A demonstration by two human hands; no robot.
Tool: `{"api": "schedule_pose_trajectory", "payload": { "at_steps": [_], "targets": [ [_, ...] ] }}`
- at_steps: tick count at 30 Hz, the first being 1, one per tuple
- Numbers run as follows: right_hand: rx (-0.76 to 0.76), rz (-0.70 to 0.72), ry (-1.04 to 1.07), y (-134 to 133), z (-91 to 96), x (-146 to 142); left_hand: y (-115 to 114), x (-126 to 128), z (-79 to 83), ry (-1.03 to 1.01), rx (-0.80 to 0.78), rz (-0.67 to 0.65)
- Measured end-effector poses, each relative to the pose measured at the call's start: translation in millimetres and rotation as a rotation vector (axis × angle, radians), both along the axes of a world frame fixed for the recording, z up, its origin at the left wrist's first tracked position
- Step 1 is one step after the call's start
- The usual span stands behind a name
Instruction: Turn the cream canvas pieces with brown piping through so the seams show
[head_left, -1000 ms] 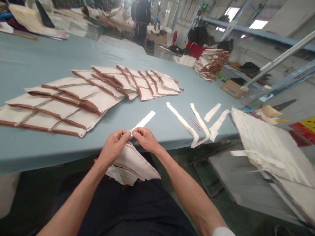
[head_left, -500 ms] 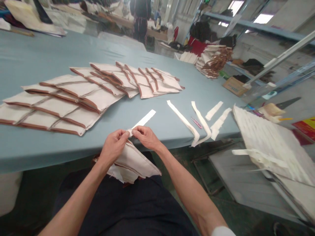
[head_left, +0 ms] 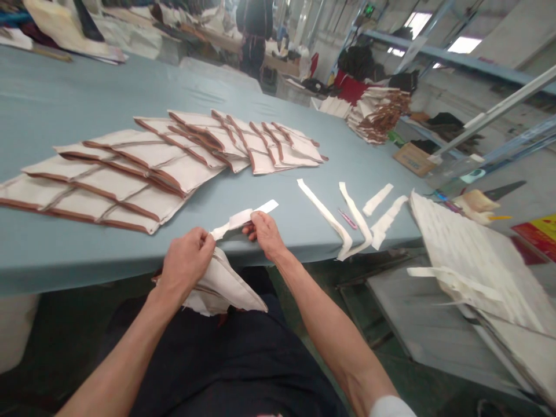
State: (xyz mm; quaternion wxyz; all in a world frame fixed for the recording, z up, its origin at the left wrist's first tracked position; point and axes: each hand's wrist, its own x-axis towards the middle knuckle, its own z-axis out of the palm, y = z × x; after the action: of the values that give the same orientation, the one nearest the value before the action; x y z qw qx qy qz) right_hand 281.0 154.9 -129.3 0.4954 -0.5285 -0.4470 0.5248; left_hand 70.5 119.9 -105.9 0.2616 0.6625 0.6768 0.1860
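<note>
At the table's front edge, my left hand (head_left: 187, 258) is closed, pinching a cream fabric piece (head_left: 232, 284) with brown trim that hangs down over my lap. A narrow white strip (head_left: 221, 231) runs from its thumb to my right hand (head_left: 264, 233). That hand is closed too, thumb and finger pinching the strip's other part. Just beyond its fingertips a flat white strip end (head_left: 267, 206) lies over the blue-green cloth. Whether these are one strip or two, I cannot tell.
Overlapping cream panels with brown edging (head_left: 117, 168) lie across the left and middle of the blue-green table (head_left: 174, 249). Loose white strips (head_left: 324, 211) and a small purple tool (head_left: 347, 219) are at the right. Beyond stand a bundled stack (head_left: 377, 113), a cardboard box (head_left: 412, 159) and a strip-covered board (head_left: 469, 255).
My hands have moved apart, the right one sliding right and up along the white strip, the left one shifting left and down. The fabric piece has swung slightly left.
</note>
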Motion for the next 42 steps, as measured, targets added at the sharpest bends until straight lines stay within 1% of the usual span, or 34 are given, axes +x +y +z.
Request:
{"api": "schedule_pose_trajectory", "payload": {
  "at_steps": [4,7,10,13,16,18,19,21,23,25,28,30,33,36,40,42],
  "targets": [
    [-0.012,-0.110,0.035,6,-2.0,4,-6,-9,1.2,0.136,0.031,0.024],
    [-0.007,-0.150,0.027,8,-2.1,9,-11,-15,1.8,0.193,0.070,0.048],
    [0.018,-0.145,-0.028,3,-1.6,7,-15,-18,4.5,0.213,0.096,0.068],
    [0.063,-0.107,-0.129,-7,-1.0,-2,-21,-24,11.6,0.216,0.092,0.113],
    [0.115,-0.097,-0.221,-16,0.1,-10,-38,-28,21.4,0.247,0.092,0.188],
    [0.133,-0.100,-0.250,-19,0.9,-12,-50,-25,26.3,0.289,0.091,0.210],
    [0.136,-0.100,-0.255,-19,1.3,-12,-55,-21,27.4,0.314,0.084,0.196],
    [0.136,-0.100,-0.252,-19,1.5,-12,-59,-8,27.3,0.361,0.048,0.101],
    [0.131,-0.104,-0.232,-19,1.0,-12,-54,7,25.7,0.413,0.001,-0.021],
    [0.118,-0.108,-0.196,-18,0.1,-10,-43,17,24.8,0.462,-0.038,-0.116],
    [0.082,-0.124,-0.102,-14,0.3,-7,-30,20,25.6,0.523,-0.084,-0.215],
    [0.054,-0.143,-0.014,-8,3.6,-6,-28,16,25.3,0.549,-0.112,-0.265],
    [0.009,-0.141,0.131,3,12.4,-11,-32,10,20.9,0.569,-0.148,-0.305],
    [-0.047,-0.114,0.248,14,19.1,-28,-38,10,14.2,0.577,-0.165,-0.305],
    [-0.135,-0.149,0.315,29,17.1,-52,-42,15,9.1,0.574,-0.159,-0.298],
    [-0.185,-0.182,0.312,37,16.4,-51,-43,16,8.3,0.573,-0.159,-0.293]
  ]
}}
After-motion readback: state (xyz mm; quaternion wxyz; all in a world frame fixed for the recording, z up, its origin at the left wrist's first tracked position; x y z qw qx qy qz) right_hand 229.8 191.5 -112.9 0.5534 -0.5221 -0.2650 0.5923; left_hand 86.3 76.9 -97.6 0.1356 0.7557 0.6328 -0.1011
